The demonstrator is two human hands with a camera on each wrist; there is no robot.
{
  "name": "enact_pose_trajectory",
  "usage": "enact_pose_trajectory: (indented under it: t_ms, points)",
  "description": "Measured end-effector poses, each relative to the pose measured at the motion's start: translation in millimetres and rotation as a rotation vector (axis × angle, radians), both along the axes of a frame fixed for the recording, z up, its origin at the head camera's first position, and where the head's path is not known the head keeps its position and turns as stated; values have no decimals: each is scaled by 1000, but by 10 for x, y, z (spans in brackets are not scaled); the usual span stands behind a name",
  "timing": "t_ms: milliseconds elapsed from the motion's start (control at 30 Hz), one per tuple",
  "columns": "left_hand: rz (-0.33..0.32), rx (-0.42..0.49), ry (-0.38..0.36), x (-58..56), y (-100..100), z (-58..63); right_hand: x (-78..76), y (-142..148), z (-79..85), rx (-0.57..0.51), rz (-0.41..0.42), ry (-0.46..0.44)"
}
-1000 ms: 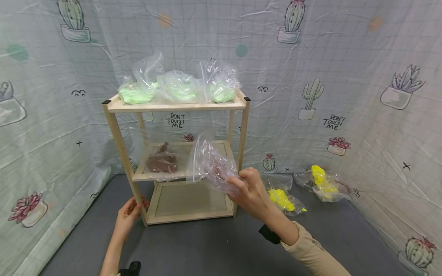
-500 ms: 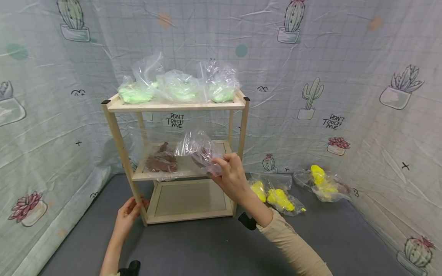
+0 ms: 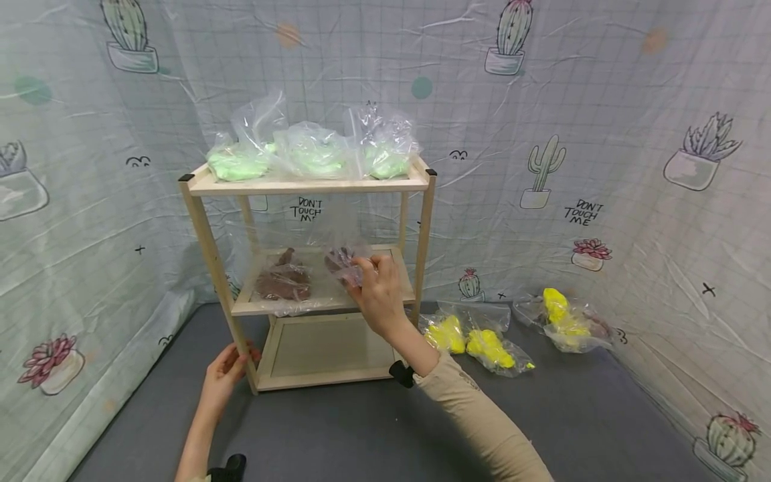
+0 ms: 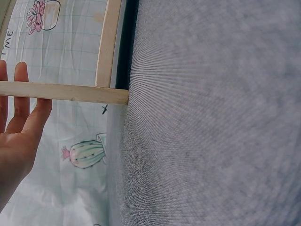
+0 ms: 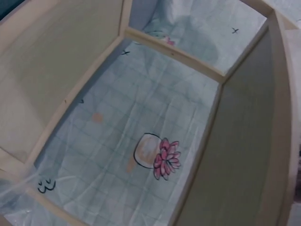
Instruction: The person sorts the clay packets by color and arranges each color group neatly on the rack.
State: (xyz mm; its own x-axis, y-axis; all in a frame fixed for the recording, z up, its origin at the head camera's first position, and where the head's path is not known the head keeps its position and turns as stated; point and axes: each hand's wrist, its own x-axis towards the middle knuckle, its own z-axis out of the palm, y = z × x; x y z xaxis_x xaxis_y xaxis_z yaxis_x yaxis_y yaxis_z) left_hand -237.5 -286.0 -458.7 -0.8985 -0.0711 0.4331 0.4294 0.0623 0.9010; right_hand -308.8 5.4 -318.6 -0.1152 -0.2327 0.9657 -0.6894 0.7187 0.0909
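In the head view a small wooden rack (image 3: 304, 189) with three levels stands on the dark table. My left hand (image 3: 221, 376) holds its front left leg (image 3: 211, 261); in the left wrist view several fingers (image 4: 21, 108) lie behind that leg. My right hand (image 3: 381, 289) pinches a clear zip bag with a dark brown lump (image 3: 338, 260) over the right half of the middle shelf. Left of it on that shelf lies another zip bag with a brown lump (image 3: 282, 281). The right wrist view shows the rack's panels (image 5: 235, 136), but not the hand.
Three zip bags with pale green lumps (image 3: 316, 152) sit on the top shelf. Right of the rack lie bags with yellow lumps (image 3: 447, 333). Farther right is a pile of bags (image 3: 569, 325), yellow and brown. A cactus-print sheet (image 3: 650, 221) encloses the table (image 3: 337, 435).
My right hand has moved left and up with the bag, from the rack's right leg to over the middle shelf beside the other brown bag. The left hand has stayed at the leg.
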Motion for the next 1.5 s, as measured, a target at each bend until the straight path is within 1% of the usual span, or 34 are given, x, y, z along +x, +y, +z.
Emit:
enact_pose_trajectory:
  t_ms: [233, 333, 433, 567, 733, 800, 1067, 1167, 1300, 1500]
  points:
    - [-7, 12, 17, -7, 1, -17, -64, -65, -29, -3, -78, 9]
    - [-6, 16, 25, -5, 4, -15, -82, -77, -43, 21, -119, 16]
    - [-14, 20, 30, -3, 8, -11, -86, -77, -66, 56, -141, 8]
    - [-17, 14, 31, -1, 11, -13, -71, -68, -99, 115, -146, -17]
    - [-17, 7, 29, -2, 9, -18, -34, -58, -129, 195, -152, -12]
    - [-19, 10, 30, -3, 8, -16, -8, -53, -130, 223, -143, -27]
    - [1, 3, 28, -4, 14, -4, 140, 60, -172, 297, -69, -196]
    - [10, -6, 17, -4, 16, -4, 162, 117, -218, 308, -62, -230]
    - [6, -9, 15, -2, 17, -3, 162, 154, -266, 330, -76, -227]
    - [0, -9, 23, -6, 15, 1, 159, 140, -277, 345, -95, -168]
